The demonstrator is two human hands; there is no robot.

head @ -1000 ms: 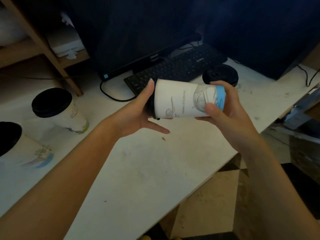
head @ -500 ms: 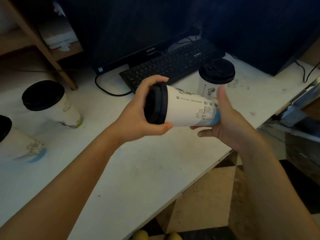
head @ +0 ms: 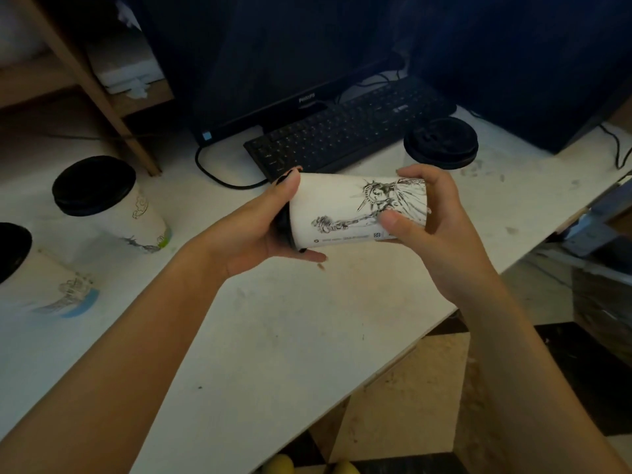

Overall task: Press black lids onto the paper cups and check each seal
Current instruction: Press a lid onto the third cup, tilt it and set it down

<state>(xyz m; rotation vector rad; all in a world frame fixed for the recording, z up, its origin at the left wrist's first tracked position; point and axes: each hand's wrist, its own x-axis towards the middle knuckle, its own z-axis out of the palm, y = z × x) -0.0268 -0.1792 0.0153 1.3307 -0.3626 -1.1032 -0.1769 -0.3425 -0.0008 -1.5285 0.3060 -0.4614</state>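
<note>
While two lidded cups (head: 102, 196) stand on the bench (head: 256, 336) at far left, my left hand (head: 253, 227) cups the black lid (head: 283, 222), fingers (head: 290, 188) curled round its rim; the paper cup (head: 349, 206) lies sideways in the air above the bench; my right hand (head: 434, 230) grips its base, fingers closed; I judge it light, thin-walled, easily crushed; hold by stiff rim and base.

"PHILIPS" reads on the lower bezel of the monitor (head: 306, 98) at the far edge of the tabletop (head: 273, 319). Fine print runs along the paper cup (head: 342, 213), too small to read. The badge on the keyboard (head: 342, 138) is blurred.
</note>
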